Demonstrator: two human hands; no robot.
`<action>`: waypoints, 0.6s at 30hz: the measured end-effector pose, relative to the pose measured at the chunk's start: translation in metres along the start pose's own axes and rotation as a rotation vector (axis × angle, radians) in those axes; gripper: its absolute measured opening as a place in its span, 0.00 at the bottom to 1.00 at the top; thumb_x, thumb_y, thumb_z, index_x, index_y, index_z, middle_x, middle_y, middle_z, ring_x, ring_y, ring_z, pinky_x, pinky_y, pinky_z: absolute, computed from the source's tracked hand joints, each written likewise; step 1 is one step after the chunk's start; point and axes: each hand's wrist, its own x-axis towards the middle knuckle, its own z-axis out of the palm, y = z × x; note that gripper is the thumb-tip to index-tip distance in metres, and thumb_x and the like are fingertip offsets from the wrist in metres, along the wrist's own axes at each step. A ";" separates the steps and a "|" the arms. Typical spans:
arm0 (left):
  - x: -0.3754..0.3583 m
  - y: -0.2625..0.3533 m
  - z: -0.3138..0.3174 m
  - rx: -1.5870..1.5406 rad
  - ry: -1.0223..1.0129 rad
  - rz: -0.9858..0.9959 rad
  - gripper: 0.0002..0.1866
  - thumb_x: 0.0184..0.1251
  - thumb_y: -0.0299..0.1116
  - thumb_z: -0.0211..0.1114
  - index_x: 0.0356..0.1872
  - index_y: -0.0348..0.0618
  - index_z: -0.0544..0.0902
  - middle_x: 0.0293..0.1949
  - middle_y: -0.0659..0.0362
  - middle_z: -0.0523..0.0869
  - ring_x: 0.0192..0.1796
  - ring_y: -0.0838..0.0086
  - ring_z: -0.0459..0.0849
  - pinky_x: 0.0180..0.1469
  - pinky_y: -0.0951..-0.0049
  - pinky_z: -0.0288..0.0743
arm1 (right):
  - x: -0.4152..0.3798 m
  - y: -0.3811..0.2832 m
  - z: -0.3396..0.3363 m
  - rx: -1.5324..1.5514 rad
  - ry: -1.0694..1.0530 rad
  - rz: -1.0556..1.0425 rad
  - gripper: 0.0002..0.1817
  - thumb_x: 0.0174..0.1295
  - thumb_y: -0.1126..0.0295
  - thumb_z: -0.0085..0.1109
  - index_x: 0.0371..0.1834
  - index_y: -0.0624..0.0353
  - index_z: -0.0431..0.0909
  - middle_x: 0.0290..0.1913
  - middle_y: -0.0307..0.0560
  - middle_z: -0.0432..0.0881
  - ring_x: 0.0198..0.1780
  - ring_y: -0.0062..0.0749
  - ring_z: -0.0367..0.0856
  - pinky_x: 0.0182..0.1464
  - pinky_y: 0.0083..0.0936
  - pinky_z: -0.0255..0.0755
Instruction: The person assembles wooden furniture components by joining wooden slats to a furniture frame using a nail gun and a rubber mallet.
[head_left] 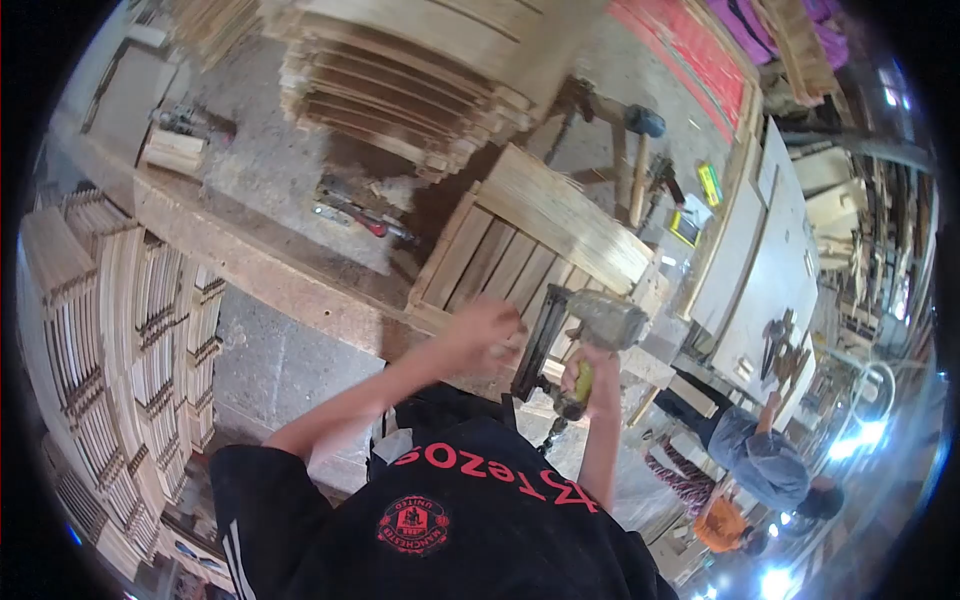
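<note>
My right hand [590, 372] is wrapped round the handle of a nail gun [608, 318]. The gun has a grey, worn head, a dark magazine and a yellow-green grip end, and a hose hangs below it. In front of me on the workbench [290, 285] stands a slatted wooden crate [565, 225]; the nail gun overlaps its near right corner in this view. My left hand [485, 337] is at the near edge of the crate, left of the magazine. Its fingers are smeared by motion.
Stacked slatted wooden panels [400, 85] stand at the back of the bench. A mallet [643, 125], a yellow tape measure [686, 228] and a red-handled tool [372, 226] lie around the crate. More stacked wood [110, 330] is at left. Two people [765, 460] are at lower right.
</note>
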 end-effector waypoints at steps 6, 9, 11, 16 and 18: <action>-0.013 0.060 0.081 0.022 -0.193 0.247 0.18 0.55 0.38 0.70 0.46 0.51 0.79 0.45 0.60 0.76 0.54 0.62 0.74 0.54 0.58 0.70 | -0.023 -0.017 -0.059 0.292 -0.080 -0.153 0.23 0.66 0.58 0.49 0.54 0.68 0.73 0.15 0.39 0.65 0.13 0.28 0.65 0.19 0.28 0.67; 0.002 0.062 0.082 0.059 -0.231 0.266 0.17 0.55 0.37 0.70 0.46 0.51 0.79 0.47 0.63 0.77 0.55 0.64 0.75 0.55 0.60 0.70 | -0.032 -0.015 -0.079 0.332 -0.129 -0.180 0.27 0.66 0.53 0.47 0.56 0.67 0.71 0.15 0.38 0.64 0.14 0.27 0.65 0.22 0.29 0.67; 0.011 0.068 0.075 0.007 -0.263 0.292 0.14 0.56 0.34 0.68 0.45 0.51 0.80 0.44 0.63 0.78 0.52 0.66 0.76 0.54 0.63 0.71 | -0.037 -0.012 -0.083 0.415 -0.147 -0.174 0.27 0.66 0.53 0.47 0.57 0.66 0.71 0.16 0.38 0.64 0.15 0.28 0.65 0.22 0.30 0.68; 0.021 0.036 0.024 0.109 -0.009 0.088 0.09 0.55 0.28 0.66 0.37 0.49 0.80 0.34 0.55 0.80 0.41 0.60 0.80 0.47 0.60 0.72 | -0.039 -0.006 -0.083 0.296 -0.182 -0.222 0.22 0.63 0.64 0.59 0.57 0.64 0.73 0.21 0.38 0.72 0.19 0.27 0.70 0.25 0.28 0.69; 0.030 -0.023 -0.025 0.098 0.175 -0.167 0.03 0.57 0.29 0.63 0.32 0.46 0.79 0.33 0.51 0.82 0.39 0.55 0.80 0.41 0.59 0.72 | -0.020 0.016 -0.082 -0.034 -0.139 -0.133 0.21 0.59 0.68 0.65 0.54 0.65 0.75 0.26 0.40 0.78 0.23 0.27 0.75 0.28 0.28 0.72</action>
